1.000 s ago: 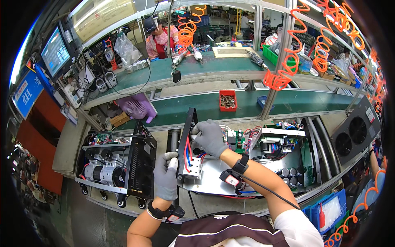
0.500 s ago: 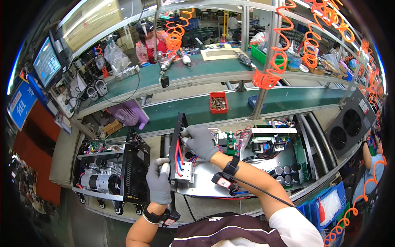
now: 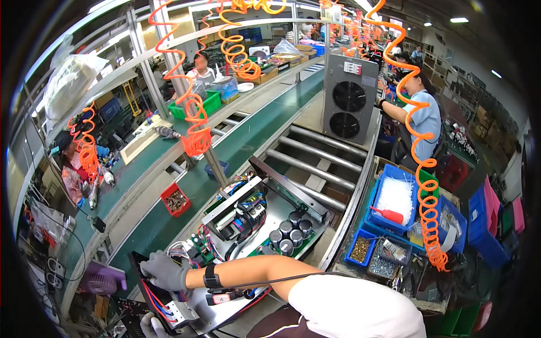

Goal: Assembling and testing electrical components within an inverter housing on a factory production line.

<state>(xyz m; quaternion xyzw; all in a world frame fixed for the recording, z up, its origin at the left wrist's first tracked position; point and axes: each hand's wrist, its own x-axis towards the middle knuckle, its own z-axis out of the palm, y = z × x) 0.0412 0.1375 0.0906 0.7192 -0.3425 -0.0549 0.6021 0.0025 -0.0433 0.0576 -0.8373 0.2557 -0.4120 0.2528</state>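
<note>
A tall black panel (image 3: 138, 280) stands at the left end of an open metal chassis (image 3: 230, 305). My right hand (image 3: 164, 270), in a grey glove, is closed at the panel's upper part, its fingertips partly hidden. Below it, red and blue wires (image 3: 157, 298) run down to a silvery bracket (image 3: 181, 314). At the bottom edge my gloved left hand (image 3: 151, 325) shows only in part, fingers bent against the panel's lower side. In the chassis sit a green circuit board (image 3: 198, 248), a transformer block (image 3: 241, 221) and several black capacitors (image 3: 286, 235).
Steel rollers (image 3: 310, 163) lie beyond the chassis, leading to a grey cabinet with two fans (image 3: 349, 98). A co-worker (image 3: 422, 115) in light blue stands right of it. Blue parts bins (image 3: 393, 197) flank the right side. A red screw box (image 3: 176, 200) rests on the green bench.
The view has swung to the right, bringing the fan cabinet, the co-worker and the parts bins further in. My right hand stays at the panel; my left hand now sits at the picture's bottom edge.
</note>
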